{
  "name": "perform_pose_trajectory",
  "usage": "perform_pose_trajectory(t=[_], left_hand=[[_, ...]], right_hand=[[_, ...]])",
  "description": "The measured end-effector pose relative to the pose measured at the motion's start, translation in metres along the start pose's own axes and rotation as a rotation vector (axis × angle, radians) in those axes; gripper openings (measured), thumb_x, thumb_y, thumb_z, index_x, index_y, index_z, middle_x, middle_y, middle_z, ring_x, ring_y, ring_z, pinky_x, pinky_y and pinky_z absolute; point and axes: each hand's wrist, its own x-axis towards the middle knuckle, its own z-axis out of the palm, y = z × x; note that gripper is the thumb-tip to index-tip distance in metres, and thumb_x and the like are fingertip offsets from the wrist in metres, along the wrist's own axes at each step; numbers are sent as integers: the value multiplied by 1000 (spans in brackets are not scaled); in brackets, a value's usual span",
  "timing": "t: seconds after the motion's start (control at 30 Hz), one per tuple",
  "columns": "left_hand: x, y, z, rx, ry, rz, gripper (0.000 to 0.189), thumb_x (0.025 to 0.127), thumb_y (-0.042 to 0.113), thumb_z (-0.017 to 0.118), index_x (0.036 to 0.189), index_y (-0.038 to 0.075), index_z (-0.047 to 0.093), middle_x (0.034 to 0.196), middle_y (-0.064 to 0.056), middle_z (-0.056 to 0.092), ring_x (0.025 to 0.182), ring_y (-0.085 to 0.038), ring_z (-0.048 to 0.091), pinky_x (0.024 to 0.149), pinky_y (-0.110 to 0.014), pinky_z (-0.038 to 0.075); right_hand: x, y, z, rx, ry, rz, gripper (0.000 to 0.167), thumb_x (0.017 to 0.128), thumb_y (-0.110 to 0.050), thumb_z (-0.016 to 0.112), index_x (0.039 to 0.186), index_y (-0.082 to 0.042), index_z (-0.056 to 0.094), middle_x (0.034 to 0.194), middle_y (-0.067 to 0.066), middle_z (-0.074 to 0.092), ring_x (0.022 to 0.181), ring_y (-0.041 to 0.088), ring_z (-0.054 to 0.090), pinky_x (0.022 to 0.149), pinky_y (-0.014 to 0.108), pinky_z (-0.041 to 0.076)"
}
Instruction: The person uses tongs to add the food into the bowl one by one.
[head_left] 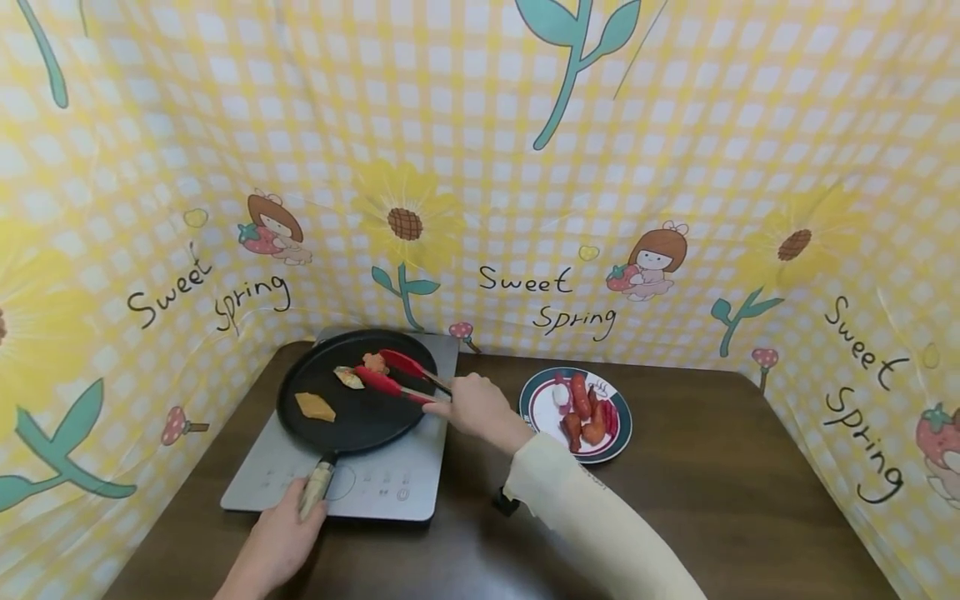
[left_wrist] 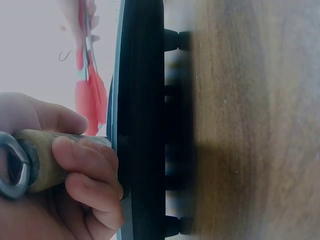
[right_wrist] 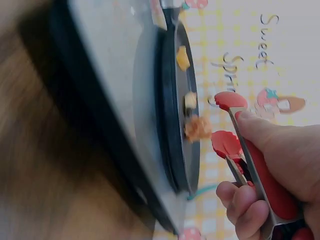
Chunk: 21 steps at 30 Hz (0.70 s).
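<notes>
My left hand (head_left: pixel 283 529) grips the wooden-look handle (head_left: pixel 318 487) of a flat black pan (head_left: pixel 360 425); its curled fingers show in the left wrist view. In my right hand (head_left: pixel 480 407) is a pair of red-tipped tongs (right_wrist: pixel 260 175), their two tips spread apart over the pan. Three pieces of food lie in the pan: a flat golden piece (head_left: pixel 316 407) at the left, a small pale piece with a dark edge (head_left: pixel 348 377), and a lumpy orange-brown piece (right_wrist: pixel 198 128). In the head view the tong tips overlap the last two; the right wrist view shows them above the pan surface.
Under the pan is a silver induction cooktop (head_left: pixel 390 492) on a dark wooden table (head_left: pixel 697 467). To the right stands a plate (head_left: pixel 534 423) with a sausage (head_left: pixel 581 395), browned meat pieces (head_left: pixel 593 430) and other food. A yellow checked cloth (head_left: pixel 495 208) surrounds the table.
</notes>
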Motion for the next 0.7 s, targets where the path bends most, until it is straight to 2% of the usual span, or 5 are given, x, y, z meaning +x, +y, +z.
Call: perform_pose_trajectory(t=[0.2,0.33,0.43,0.6,0.7], left_hand=[[1,-2,1,0,-5,-11,66,95,36,45,139,-9,27,99,-27,56,67,-25,49,55,-35,38],[3,-2,1,19,-10,-18,67,95,38,45,137,-10,27,109,-35,53,74,-27,52,60,-39,42],[5,-1,1,29,-15,-24,67,94,38,46,136,-11,28,112,-36,52,77,-28,53,64,-42,44],[7,0,1,22,-24,-30,65,94,37,46,136,-10,29,101,-29,56,72,-26,51,59,-38,42],[7,-1,2,28,-22,-27,65,94,38,46,136,-9,29,100,-29,56,73,-26,52,60,-39,42]], right_hand=[[-12,32,-13,14,59,3,49,83,-58,62,70,-11,58,53,-1,46,43,13,44,40,26,34],[-22,52,-21,9,91,25,49,81,-58,64,69,-12,56,53,-1,47,44,13,44,41,26,35],[-33,64,-27,17,97,46,49,80,-58,66,71,-11,57,54,0,48,45,14,45,42,27,36],[-49,85,-34,34,101,78,51,77,-62,65,71,-12,57,54,-1,45,45,14,45,41,27,36],[-57,99,-35,29,117,95,51,77,-63,65,71,-12,57,54,0,45,47,15,45,43,27,37]])
